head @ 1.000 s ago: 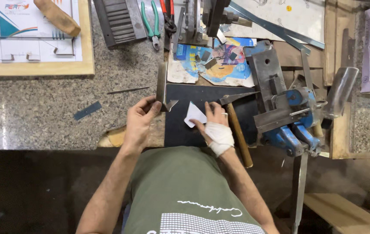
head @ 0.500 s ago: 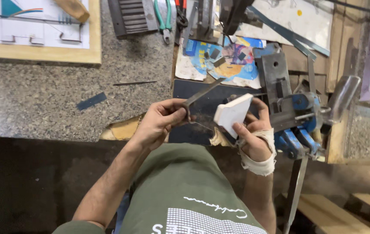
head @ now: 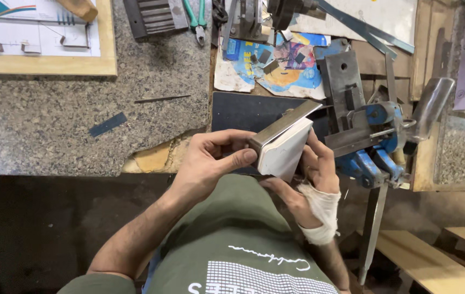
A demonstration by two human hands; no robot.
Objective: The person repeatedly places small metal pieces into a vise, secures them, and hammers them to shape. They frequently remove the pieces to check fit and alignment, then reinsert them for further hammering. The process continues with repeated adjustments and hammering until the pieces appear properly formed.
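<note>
Hands have come up off the desk (head: 53, 130) since a second ago: back then I saw them low on the dark mat (head: 243, 111), the left pinching a thin metal strip and the right resting on a small white piece, whereas now both are raised toward me, close in front of the green shirt, with the two parts brought together. Half a second ago the strip and the white piece were still slightly apart between the hands; now the metal strip (head: 287, 122) lies flat against the top face of the white block (head: 284, 149), touching it along its length. My left hand (head: 208, 163) wraps the near-left end, thumb pressed against the block's pale end face and the other fingers curled behind it. My right hand (head: 306, 179), wrist bound in a white bandage (head: 319, 215), cups the block from below and from the side toward the blue vise (head: 371, 139), fingers spread along its edge. The block's long axis runs diagonally, its near end low by my left thumb and its far end pointing up and away toward the vise, almost reaching the vise's grey steel jaw plate. The block looks off-white with a smooth rounded-corner end face; the strip on it is dull grey, flat and straight-edged, slightly wider at the far end. Both sit just left of the vise, above the mat's near edge.
</note>
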